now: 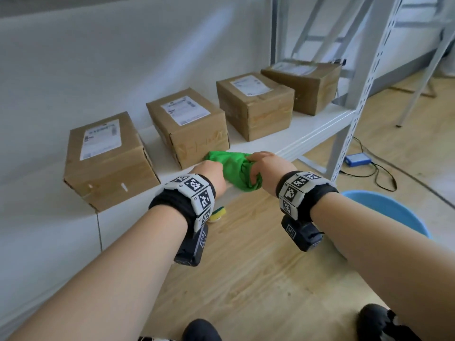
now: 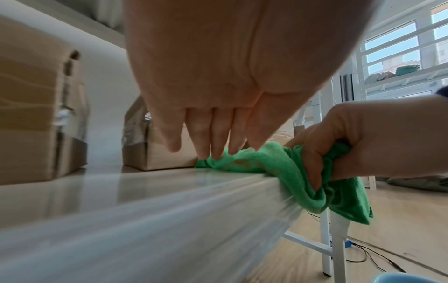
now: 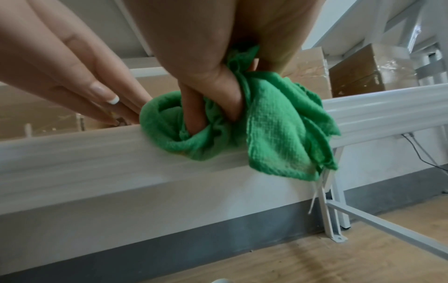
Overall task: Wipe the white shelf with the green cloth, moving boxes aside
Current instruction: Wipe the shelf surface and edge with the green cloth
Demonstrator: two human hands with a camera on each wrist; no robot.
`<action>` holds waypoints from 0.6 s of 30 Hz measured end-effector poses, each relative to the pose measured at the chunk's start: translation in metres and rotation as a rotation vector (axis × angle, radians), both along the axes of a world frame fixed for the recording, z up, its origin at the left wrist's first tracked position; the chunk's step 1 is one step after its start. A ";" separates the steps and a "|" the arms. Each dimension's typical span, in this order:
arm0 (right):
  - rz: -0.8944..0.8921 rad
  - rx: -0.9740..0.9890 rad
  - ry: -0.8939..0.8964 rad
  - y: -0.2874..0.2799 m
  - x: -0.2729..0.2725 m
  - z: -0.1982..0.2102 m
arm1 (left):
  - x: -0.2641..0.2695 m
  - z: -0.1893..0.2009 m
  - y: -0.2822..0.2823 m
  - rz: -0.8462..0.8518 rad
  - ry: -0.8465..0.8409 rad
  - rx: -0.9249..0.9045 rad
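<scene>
right hand [image 1: 264,166] bunches green cloth [image 1: 234,168] mid-frame on shelf [image 1: 307,134] lip | left hand [image 1: 209,173] fingers straight, pressing cloth | four boxes [image 1: 187,124] unmoved; most wiping looks left

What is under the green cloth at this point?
The green cloth lies bunched over the white shelf's front edge, one corner hanging below it. The right hand grips it; left hand fingertips touch it. Shelf surface beneath is covered.
</scene>
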State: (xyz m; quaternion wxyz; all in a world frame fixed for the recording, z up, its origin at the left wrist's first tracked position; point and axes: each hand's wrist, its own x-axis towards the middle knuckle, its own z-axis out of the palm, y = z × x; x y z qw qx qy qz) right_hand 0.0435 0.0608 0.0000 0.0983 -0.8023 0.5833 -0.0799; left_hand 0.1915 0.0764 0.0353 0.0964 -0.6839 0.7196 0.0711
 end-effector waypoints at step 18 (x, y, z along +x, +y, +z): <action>-0.306 0.028 -0.004 -0.084 -0.149 -0.001 | -0.118 -0.001 -0.069 -0.258 -0.143 0.091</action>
